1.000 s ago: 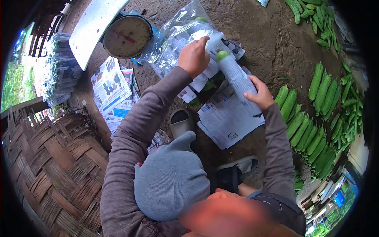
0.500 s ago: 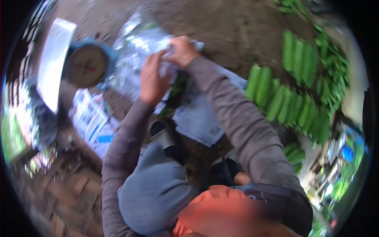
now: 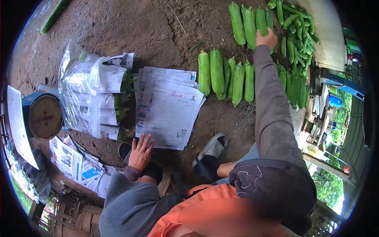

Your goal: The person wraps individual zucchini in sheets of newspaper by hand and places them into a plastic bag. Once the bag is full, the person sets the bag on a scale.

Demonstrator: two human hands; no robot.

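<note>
My right hand [image 3: 265,38] reaches far out and closes on a long green gourd [image 3: 260,19] in the back row on the dirt floor. My left hand [image 3: 139,152] lies flat with spread fingers on the near corner of a stack of newspaper sheets [image 3: 169,106]. A clear plastic bag [image 3: 85,94] at the left holds several gourds wrapped in newspaper, their green ends showing. A nearer row of green gourds [image 3: 225,73] lies between the newspaper and my right arm.
A dial weighing scale [image 3: 44,117] stands at the far left beside a white board [image 3: 17,128]. More newspapers [image 3: 73,162] lie by my left knee. Smaller green gourds [image 3: 296,39] are heaped at the back right. My sandalled foot [image 3: 211,152] rests on the dirt.
Both hands were at the plastic bag with a wrapped gourd. Now the bag lies at the left, my left hand is down on the newspaper and my right hand has reached out to the gourds.
</note>
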